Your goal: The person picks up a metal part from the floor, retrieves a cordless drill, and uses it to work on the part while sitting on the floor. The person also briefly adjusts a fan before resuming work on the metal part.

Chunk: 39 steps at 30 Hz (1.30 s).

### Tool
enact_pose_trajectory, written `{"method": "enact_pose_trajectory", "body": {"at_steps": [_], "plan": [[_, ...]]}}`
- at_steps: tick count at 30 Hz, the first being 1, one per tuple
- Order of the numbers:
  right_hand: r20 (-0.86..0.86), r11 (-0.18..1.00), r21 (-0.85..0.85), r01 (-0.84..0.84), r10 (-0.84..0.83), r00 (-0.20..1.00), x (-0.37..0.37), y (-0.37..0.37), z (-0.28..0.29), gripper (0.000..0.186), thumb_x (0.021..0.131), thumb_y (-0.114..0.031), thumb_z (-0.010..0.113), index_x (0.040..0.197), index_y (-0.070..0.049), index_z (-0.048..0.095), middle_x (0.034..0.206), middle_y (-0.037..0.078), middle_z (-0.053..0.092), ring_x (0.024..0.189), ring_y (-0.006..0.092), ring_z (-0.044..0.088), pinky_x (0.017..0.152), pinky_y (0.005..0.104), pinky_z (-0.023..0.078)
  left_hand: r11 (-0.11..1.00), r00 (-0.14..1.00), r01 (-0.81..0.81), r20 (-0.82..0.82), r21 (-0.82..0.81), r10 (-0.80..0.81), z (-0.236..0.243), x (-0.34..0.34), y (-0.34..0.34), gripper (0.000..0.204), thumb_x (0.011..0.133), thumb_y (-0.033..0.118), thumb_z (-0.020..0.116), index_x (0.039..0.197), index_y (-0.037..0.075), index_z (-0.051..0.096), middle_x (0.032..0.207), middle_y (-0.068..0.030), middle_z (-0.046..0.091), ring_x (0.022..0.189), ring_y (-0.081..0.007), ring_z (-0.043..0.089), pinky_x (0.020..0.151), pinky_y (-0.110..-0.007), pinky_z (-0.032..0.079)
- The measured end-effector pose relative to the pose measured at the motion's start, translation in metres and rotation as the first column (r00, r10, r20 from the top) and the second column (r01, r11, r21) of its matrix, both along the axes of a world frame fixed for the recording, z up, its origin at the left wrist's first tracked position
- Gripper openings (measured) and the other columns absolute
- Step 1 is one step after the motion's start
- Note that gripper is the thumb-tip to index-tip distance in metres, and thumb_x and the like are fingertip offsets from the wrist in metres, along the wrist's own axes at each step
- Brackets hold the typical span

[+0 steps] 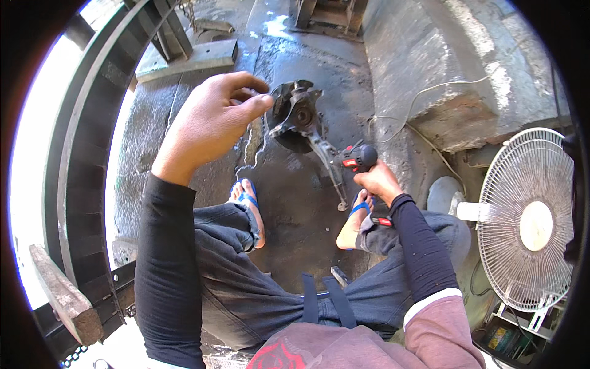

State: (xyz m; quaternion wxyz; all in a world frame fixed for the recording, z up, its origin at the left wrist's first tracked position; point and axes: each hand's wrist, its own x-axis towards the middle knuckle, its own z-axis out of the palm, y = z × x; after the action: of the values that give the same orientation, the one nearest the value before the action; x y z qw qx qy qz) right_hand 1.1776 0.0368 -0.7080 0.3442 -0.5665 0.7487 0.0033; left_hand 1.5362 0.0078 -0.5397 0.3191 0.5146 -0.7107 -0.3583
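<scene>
My left hand is raised at the left of the brake assembly, its fingers curled and its thumb close to the index fingertip. Whatever lies between them is too small to make out. In my right hand is a black and red cordless drill, its body pointing left. On the floor between and beyond my feet lies a car wheel hub assembly with a dark brake disc. A metal control arm extends from it toward my right foot, passing left of the drill.
A white fan stands at my right, near a pale cable along a concrete ledge. Dark metal framing and a wooden beam are at the left. A concrete slab lies far left. Blue sandals are on my feet.
</scene>
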Motion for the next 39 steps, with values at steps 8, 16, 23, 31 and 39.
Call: {"method": "enact_pose_trajectory", "body": {"at_steps": [8,16,23,31,39], "plan": [[-0.032,0.995,0.069,0.076,-0.074,0.997,-0.001,-0.006,0.0,0.041,0.072,-0.026,0.071,0.107,-0.005,0.075,0.105,0.022,0.076,0.103,0.0376,0.073,0.088,0.0438,0.057,0.999,0.953,-0.015,0.303,0.036,0.003,0.003,0.002,0.01,0.033,0.099,0.022,0.067,0.126,0.002,0.07,0.109,-0.0176,0.074,0.089,-0.0246,0.07,0.081,-0.035,0.058],[-0.064,0.992,0.085,0.095,-0.09,0.994,-0.01,-0.011,-0.005,0.04,0.072,-0.025,0.071,0.105,-0.004,0.075,0.095,0.022,0.076,0.09,0.0348,0.076,0.081,0.0422,0.058,0.998,0.941,0.033,0.334,0.048,-0.047,0.004,-0.017,0.008,0.031,0.099,0.019,0.065,0.124,0.001,0.07,0.104,-0.0161,0.074,0.085,-0.0234,0.067,0.079,-0.035,0.056],[-0.012,0.987,0.103,0.124,-0.123,0.992,-0.013,-0.011,-0.009,0.034,0.07,-0.021,0.071,0.098,-0.002,0.074,0.082,0.019,0.074,0.072,0.029,0.075,0.07,0.0403,0.058,0.994,0.947,0.093,0.303,0.063,-0.108,0.004,-0.021,0.006,0.03,0.099,0.019,0.065,0.123,0.0,0.07,0.1,-0.0165,0.073,0.083,-0.0235,0.066,0.078,-0.035,0.055],[0.042,0.986,0.135,0.094,-0.101,0.994,-0.017,-0.019,-0.019,0.031,0.068,-0.02,0.071,0.092,-0.001,0.073,0.076,0.016,0.073,0.067,0.0271,0.073,0.066,0.0393,0.056,0.994,0.943,0.11,0.312,0.03,-0.113,0.001,-0.02,0.006,0.031,0.099,0.018,0.066,0.123,-0.001,0.07,0.103,-0.0184,0.074,0.085,-0.0259,0.068,0.08,-0.036,0.056],[0.079,0.987,0.144,0.066,-0.078,0.994,-0.017,-0.021,-0.015,0.03,0.068,-0.021,0.072,0.091,-0.002,0.074,0.075,0.016,0.073,0.066,0.026,0.073,0.065,0.0388,0.056,0.992,0.941,0.115,0.314,0.057,-0.127,0.002,-0.021,0.006,0.032,0.099,0.018,0.066,0.123,-0.002,0.069,0.102,-0.0184,0.075,0.086,-0.0263,0.069,0.082,-0.036,0.057]]}}
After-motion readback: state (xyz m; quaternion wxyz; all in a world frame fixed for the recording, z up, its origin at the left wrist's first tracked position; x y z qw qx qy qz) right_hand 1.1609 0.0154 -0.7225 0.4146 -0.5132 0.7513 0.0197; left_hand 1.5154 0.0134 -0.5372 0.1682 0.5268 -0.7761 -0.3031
